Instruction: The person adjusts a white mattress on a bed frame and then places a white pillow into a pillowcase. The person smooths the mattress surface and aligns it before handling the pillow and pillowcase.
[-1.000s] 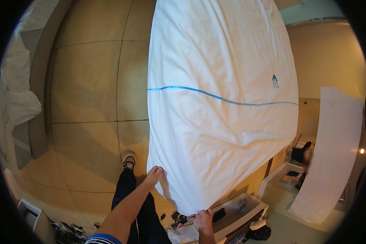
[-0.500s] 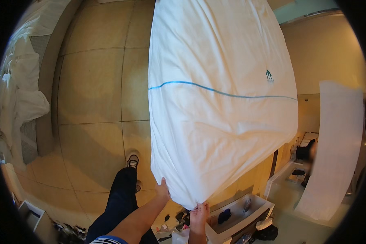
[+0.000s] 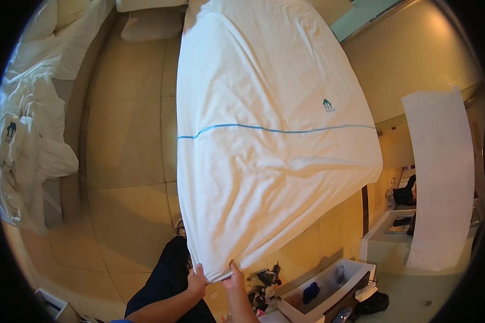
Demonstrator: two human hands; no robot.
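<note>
A white bed sheet [image 3: 275,177] with a blue stripe across it and a small green emblem lies over the bed, wrinkled in its nearer half. My left hand [image 3: 197,281] is closed on the left side of its near corner, thumb on top. A short way to the right, my right hand [image 3: 234,279] pinches the same near edge, also with the thumb uppermost. Between the two hands the cloth hangs slightly slack. The fingers under the fabric are hidden.
Rumpled white bedding [image 3: 32,129] covers another bed at the left. Near right stands an open drawer [image 3: 328,290] with dark items inside, and several small things [image 3: 267,285] lie on the floor beside it. A white hanging panel [image 3: 442,177] is at the right. Tiled floor [image 3: 126,145] runs between the beds.
My hands have come closer together along the near edge, the right one moving left. The gathered point of the sheet has spread into a flatter edge, and the view has shifted.
</note>
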